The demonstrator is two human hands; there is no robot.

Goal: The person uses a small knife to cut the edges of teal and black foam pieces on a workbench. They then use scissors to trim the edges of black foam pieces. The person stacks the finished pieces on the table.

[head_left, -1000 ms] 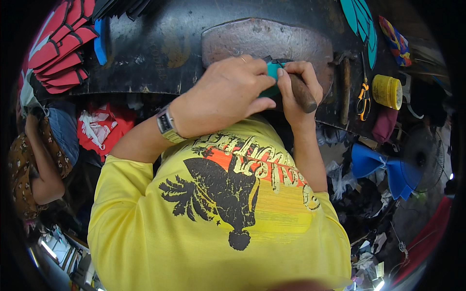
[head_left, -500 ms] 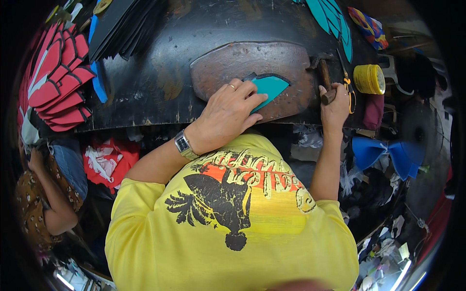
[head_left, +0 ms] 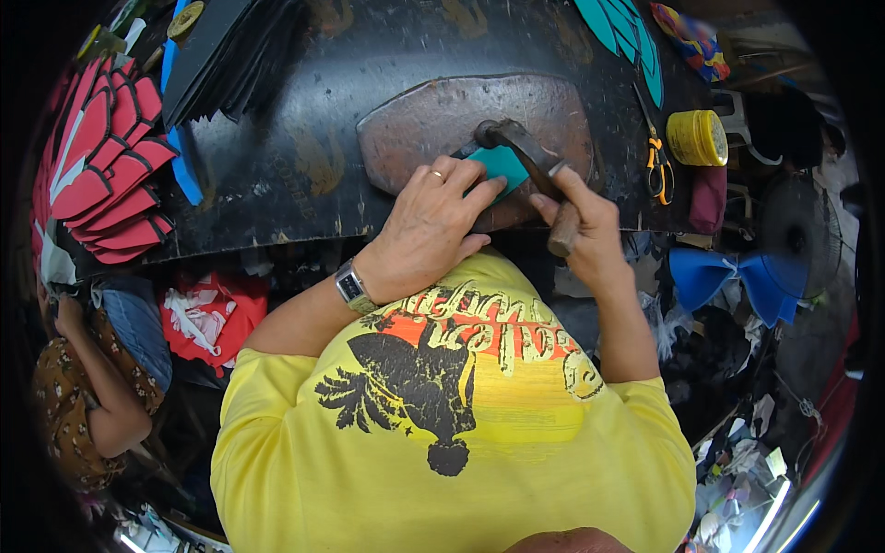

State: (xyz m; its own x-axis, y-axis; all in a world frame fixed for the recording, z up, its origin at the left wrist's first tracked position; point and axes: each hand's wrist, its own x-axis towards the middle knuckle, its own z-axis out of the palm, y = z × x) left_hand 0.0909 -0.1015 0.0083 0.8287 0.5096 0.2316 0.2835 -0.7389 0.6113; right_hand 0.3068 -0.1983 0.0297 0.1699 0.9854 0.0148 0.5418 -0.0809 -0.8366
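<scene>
Hammer on the teal piece, at a crowded black workbench.

We started far left, where red cut shapes with black edges [head_left: 106, 170] lay fanned beside a stack of black sheets [head_left: 226, 60] on the scuffed, paint-flecked black bench [head_left: 304, 175]. At centre sat a worn brown oval slab [head_left: 433, 120], smooth and dull. Our left hand [head_left: 429, 230] pressed flat, fingers spread, on the teal piece [head_left: 502, 166] lying on that slab. Our right hand [head_left: 581, 226] was wrapped tight around the wooden handle of the hammer [head_left: 530, 157], its dark head touching the piece. Further right lay orange-handled scissors [head_left: 656, 166], a yellow tape roll [head_left: 698, 138], and blue bow shapes [head_left: 733, 281] below the bench edge.
</scene>
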